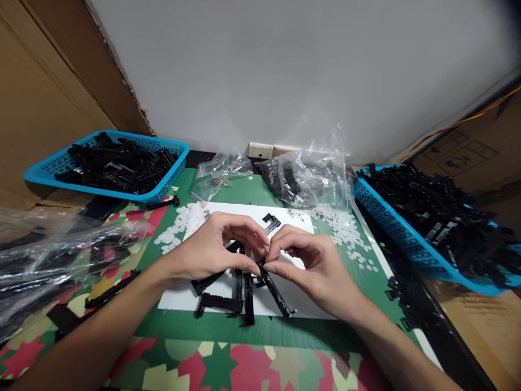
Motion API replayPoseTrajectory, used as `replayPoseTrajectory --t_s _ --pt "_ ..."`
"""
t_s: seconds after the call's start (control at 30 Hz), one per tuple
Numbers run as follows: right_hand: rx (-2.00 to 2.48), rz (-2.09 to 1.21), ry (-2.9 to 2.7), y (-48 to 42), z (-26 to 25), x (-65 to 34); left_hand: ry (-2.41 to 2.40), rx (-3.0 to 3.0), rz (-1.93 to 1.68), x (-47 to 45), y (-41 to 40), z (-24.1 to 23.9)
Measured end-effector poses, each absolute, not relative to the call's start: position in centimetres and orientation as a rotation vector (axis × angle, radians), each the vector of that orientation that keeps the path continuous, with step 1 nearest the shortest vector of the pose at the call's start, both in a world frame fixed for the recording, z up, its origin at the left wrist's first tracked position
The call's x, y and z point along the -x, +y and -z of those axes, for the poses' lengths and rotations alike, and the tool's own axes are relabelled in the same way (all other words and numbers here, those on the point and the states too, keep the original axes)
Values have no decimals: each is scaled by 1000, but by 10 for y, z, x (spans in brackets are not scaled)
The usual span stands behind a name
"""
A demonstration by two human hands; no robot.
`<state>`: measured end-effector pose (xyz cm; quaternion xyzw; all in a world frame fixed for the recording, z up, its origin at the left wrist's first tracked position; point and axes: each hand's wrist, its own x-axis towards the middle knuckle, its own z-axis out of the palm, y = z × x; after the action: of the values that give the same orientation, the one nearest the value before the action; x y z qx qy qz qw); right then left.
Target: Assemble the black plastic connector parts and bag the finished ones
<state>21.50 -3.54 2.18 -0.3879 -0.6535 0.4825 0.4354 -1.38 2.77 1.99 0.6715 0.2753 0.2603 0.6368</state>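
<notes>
Both hands meet over the middle of a white sheet (175, 298). My left hand (220, 244) is closed, thumb and fingertips pinching the upper end of a black plastic part (277, 293). On the same end, my right hand (305, 260) is closed in a pinch, its fingertips almost touching the left ones. The long bar of the part slants down to the right. Anything small between the fingertips is hidden. Beside and below my left hand lie several similar black parts (222, 303). Another black part (271, 221) rests beyond the hands.
Small white discs are scattered at left (185, 222) and right (345, 228). Blue baskets full of black parts stand at left (171, 146) and right (391, 233). Clear plastic bags (301, 179) sit at the back; another plastic bag (61, 255) lies at left. A wall (285, 70) rises behind.
</notes>
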Motion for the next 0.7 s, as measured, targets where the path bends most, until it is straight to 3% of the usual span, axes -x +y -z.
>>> replayPoseTrajectory --t_s 0.7 --pt "992 -1136 -1645 -37 -20 -213 626 -1531 -620 13 26 -21"
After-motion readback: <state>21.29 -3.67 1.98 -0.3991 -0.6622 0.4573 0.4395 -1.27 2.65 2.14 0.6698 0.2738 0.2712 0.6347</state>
